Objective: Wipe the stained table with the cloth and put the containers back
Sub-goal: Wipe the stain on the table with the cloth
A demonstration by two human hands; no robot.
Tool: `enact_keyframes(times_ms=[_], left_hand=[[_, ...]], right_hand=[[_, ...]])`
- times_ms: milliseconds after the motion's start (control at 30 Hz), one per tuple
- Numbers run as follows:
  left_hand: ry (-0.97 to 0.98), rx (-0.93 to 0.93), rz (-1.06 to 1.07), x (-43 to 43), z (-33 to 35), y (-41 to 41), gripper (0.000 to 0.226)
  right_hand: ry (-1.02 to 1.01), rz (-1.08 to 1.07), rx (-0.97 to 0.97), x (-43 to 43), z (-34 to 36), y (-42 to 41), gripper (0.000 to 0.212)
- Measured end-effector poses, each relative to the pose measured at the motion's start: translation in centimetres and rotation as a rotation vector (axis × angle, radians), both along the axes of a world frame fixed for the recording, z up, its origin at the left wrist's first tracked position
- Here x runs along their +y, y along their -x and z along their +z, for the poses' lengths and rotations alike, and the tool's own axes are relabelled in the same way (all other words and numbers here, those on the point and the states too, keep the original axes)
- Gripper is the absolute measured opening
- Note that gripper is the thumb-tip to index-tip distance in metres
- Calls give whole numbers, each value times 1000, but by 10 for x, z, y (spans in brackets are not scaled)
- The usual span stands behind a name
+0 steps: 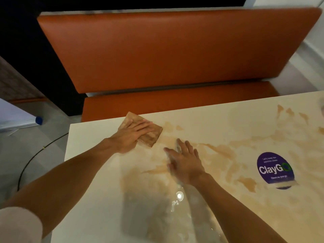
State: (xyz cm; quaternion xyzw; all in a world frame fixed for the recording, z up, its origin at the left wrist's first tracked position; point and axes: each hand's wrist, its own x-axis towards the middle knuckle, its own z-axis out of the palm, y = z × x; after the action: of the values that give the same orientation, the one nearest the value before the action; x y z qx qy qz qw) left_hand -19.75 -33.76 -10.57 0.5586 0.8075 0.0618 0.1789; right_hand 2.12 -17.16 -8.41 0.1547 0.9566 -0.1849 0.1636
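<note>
Left hand (pixel 133 135) pressed flat on a folded tan cloth (pixel 142 131), fingers spread and extended across it, palm down, not curled around any edge. Cloth lying near the far left corner of the pale table (pixel 98 181), one corner reaching to or slightly over the far edge, surface already browned. Right hand (pixel 184 162) open too, flat on the tabletop just beside the cloth but apart from it, fingers splayed and pointing away, holding nothing. Blurred along the thumb side, so exact contact hard to judge there. Brown stains (pixel 219 149) smeared widely over the table: a streak running from beside the cloth out under and past the right hand, patches toward the far right edge, a paler wash nearer the body. Wet sheen with a bright light reflection (pixel 179 195) on the near part of the surface, between the two forearms. Round purple sticker (pixel 275 170) reading "ClayGo" stuck to the table on the right, well apart from both hands, its lower edge peeling or smudged. Beyond the table, an orange padded bench (pixel 175 55), backrest and seat. On the left, grey floor with a black cable (pixel 26 165) curving across it. White sleeve (pixel 19 225) at the lower left corner. No containers to be made out on the table with any certainty.
</note>
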Motion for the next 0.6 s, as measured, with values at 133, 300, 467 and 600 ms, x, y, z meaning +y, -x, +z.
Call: enact_keyframes(times_ms=[133,300,467,600], left_hand=[[-72,-76,21,-23,-8,-3,77],[-138,-100,78,-69,-12,-28,72],[-139,-82,228,-109,-13,-75,78],[-126,-77,331,-129,-12,-122,81]], right_hand=[[0,-2,16,0,-2,0,52],[8,-21,2,2,-5,-1,53],[31,-31,-17,-1,-2,-1,54],[44,-41,-58,1,0,1,53]])
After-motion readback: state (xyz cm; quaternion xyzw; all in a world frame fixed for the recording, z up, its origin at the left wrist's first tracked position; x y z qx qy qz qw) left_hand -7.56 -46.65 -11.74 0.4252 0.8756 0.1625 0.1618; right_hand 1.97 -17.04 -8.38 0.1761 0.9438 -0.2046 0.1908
